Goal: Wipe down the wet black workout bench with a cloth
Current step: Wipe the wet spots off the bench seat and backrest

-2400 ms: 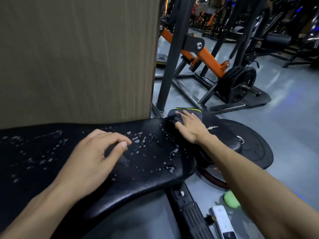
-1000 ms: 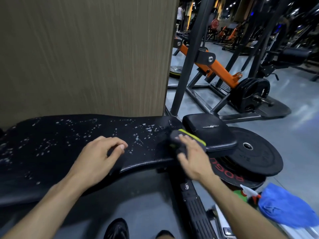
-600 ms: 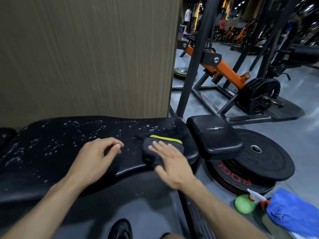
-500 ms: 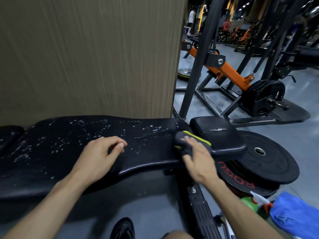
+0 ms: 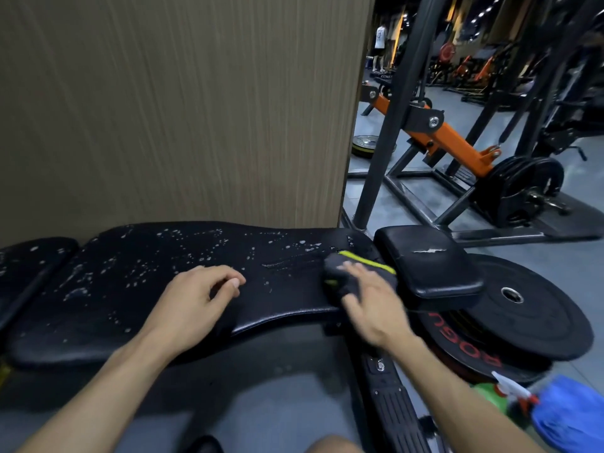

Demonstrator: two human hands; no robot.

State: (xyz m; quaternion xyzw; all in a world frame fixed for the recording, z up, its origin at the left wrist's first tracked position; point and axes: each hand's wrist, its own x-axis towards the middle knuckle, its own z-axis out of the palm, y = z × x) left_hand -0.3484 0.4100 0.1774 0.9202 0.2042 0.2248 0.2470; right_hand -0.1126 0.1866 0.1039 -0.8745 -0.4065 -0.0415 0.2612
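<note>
The long black workout bench (image 5: 137, 289) runs across the middle, speckled with water drops over its left and middle parts. My right hand (image 5: 369, 302) presses a dark grey cloth with a yellow-green edge (image 5: 340, 273) flat on the bench's right end, fingers straight. My left hand (image 5: 192, 305) rests on the near edge of the bench at its middle, fingers loosely curled, holding nothing. A smeared streak lies just left of the cloth.
A small black pad (image 5: 428, 266) sits right of the bench over stacked weight plates (image 5: 529, 318). A wood-grain wall (image 5: 170, 106) stands behind. A green spray bottle (image 5: 496, 393) and blue cloth (image 5: 568, 416) lie at lower right. A rack with orange arm (image 5: 454, 148) stands beyond.
My right hand has slid the cloth back and forth over the bench's right end; it now sits slightly left of half a second ago. My left hand stays put on the bench.
</note>
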